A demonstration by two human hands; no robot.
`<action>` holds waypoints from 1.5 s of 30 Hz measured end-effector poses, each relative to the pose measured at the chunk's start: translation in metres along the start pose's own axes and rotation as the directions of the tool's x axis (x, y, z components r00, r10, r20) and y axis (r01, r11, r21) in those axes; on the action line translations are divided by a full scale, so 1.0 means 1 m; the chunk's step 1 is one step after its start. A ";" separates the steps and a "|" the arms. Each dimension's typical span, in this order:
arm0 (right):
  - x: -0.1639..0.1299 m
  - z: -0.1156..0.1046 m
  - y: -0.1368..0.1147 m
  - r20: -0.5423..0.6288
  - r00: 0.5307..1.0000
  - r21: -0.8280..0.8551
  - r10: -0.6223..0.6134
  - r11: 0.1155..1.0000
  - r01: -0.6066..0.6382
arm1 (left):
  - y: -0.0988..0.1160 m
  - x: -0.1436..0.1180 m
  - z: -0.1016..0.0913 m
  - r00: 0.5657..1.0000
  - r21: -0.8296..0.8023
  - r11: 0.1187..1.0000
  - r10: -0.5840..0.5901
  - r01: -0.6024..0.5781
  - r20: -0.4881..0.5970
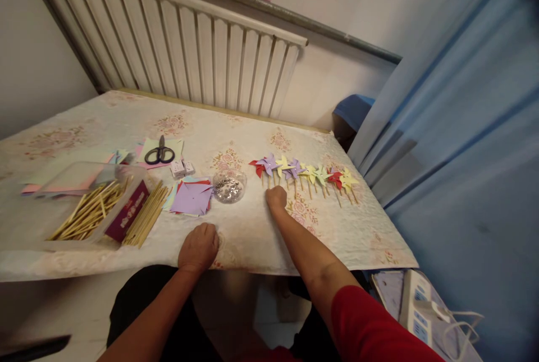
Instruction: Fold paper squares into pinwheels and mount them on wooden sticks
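Note:
My left hand (pixel 199 246) rests curled closed on the cloth near the table's front edge, with nothing showing in it. My right hand (pixel 277 198) is also closed, just below the left end of a row of paper pinwheels (pixel 295 168) on wooden sticks. Stick ends come close to its knuckles; whether the fingers grip one is hidden. Ahead of my left hand lies a stack of cut paper squares, a purple one (pixel 192 198) on top. A clear round dish (pixel 229 187) with small shiny metal pieces sits between stack and pinwheels.
At left, a clear plastic box (pixel 95 205) holds wooden sticks; more sticks (pixel 147 213) lie beside it. Scissors (pixel 160 153) rest on coloured paper, near small white boxes (pixel 182 168). A radiator (pixel 189 42) lines the back, a blue curtain (pixel 455 126) the right. A power strip (pixel 416 306) is lower right.

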State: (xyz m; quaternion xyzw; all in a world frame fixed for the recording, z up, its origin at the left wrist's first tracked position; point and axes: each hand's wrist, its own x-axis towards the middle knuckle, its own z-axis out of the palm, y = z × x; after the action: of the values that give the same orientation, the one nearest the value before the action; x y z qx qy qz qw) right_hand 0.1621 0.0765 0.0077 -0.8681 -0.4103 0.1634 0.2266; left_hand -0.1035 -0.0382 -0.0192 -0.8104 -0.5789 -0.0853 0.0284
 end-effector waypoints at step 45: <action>0.001 0.001 0.001 -0.066 0.997 0.044 0.030 0.999 -0.027 | 0.000 0.001 0.001 1.000 0.018 1.000 -0.002 0.002 0.010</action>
State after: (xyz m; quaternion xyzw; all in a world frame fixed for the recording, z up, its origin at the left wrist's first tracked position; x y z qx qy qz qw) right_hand 0.1628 0.0769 0.0061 -0.8736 -0.3866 0.1464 0.2567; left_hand -0.1035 -0.0369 -0.0199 -0.8100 -0.5806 -0.0762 0.0330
